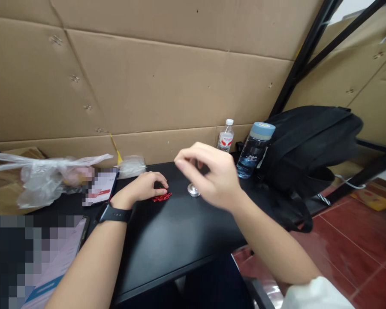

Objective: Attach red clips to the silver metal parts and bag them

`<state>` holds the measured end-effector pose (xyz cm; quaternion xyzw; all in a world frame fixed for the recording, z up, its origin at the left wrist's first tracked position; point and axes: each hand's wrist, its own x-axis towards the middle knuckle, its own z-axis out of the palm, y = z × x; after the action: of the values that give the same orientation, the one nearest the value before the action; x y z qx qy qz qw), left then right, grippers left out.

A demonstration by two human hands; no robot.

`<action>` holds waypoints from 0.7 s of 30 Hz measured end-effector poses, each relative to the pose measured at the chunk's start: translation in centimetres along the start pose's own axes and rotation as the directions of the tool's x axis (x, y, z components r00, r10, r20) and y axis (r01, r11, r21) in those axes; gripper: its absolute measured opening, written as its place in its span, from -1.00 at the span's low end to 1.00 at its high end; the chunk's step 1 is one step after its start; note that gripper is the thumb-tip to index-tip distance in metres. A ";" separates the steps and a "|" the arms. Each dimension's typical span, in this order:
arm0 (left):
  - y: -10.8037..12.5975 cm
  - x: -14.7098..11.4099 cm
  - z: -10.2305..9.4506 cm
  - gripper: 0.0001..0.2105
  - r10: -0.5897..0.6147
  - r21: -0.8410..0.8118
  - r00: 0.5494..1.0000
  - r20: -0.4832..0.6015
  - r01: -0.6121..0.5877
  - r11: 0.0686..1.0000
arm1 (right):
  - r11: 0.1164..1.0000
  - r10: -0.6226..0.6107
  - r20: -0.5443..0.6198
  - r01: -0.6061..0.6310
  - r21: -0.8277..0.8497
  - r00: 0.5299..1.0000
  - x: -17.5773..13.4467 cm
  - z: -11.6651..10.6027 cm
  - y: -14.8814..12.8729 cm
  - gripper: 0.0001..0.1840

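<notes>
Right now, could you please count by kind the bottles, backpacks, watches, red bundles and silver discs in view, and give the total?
Bottles: 2 (clear bottle, blue bottle)
Backpack: 1
Watch: 1
Red bundle: 1
Silver disc: 1
Total: 6

Left hand (148,185) low, right hand (219,177) aloft (fingers (190,152) loosely curled)

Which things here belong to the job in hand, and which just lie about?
Likely in use:
- red cord, at the left hand
- round metal piece, near the right hand

Likely just lying about:
- white-capped bottle
- blue-lidded bottle
- black backpack
- plastic bag
</notes>
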<state>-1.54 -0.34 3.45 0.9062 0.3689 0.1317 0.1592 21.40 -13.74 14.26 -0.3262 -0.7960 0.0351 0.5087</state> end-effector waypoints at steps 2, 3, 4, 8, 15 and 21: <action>-0.3 0.0 0.0 -0.73 0.038 -0.025 0.996 0.077 -0.036 0.999 | 0.994 0.106 0.188 -0.107 -0.008 0.976 1.2 1.2 6.3 -0.72; -0.4 0.0 0.0 -0.72 0.040 -0.036 0.994 0.100 -0.036 0.999 | 0.985 0.169 0.315 -0.171 -0.022 0.934 1.2 1.6 9.4 -0.69; -0.5 0.0 -0.1 -0.71 0.032 -0.049 0.993 0.111 -0.027 0.998 | 0.971 0.232 0.405 -0.234 -0.046 0.884 0.9 1.9 12.1 -0.67; -1.0 -0.1 -0.5 -0.71 0.013 -0.081 0.993 0.116 -0.003 0.997 | 0.925 0.355 0.640 -0.355 -0.135 0.681 -1.9 1.7 18.4 -0.66; -1.8 0.0 0.0 -0.78 0.035 -0.086 0.994 0.101 -0.026 0.996 | 0.922 0.301 0.829 -0.367 -0.126 0.472 -3.2 0.9 18.2 -0.10; -1.0 -0.3 -0.8 -0.77 0.048 -0.127 0.999 0.013 -0.046 0.991 | 0.936 0.278 0.821 -0.334 -0.114 0.498 -3.3 2.3 17.7 -0.34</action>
<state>-2.62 0.29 3.78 0.9037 0.3369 0.1513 0.2165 28.97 -1.04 3.64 -0.3913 -0.8682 0.2968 0.0704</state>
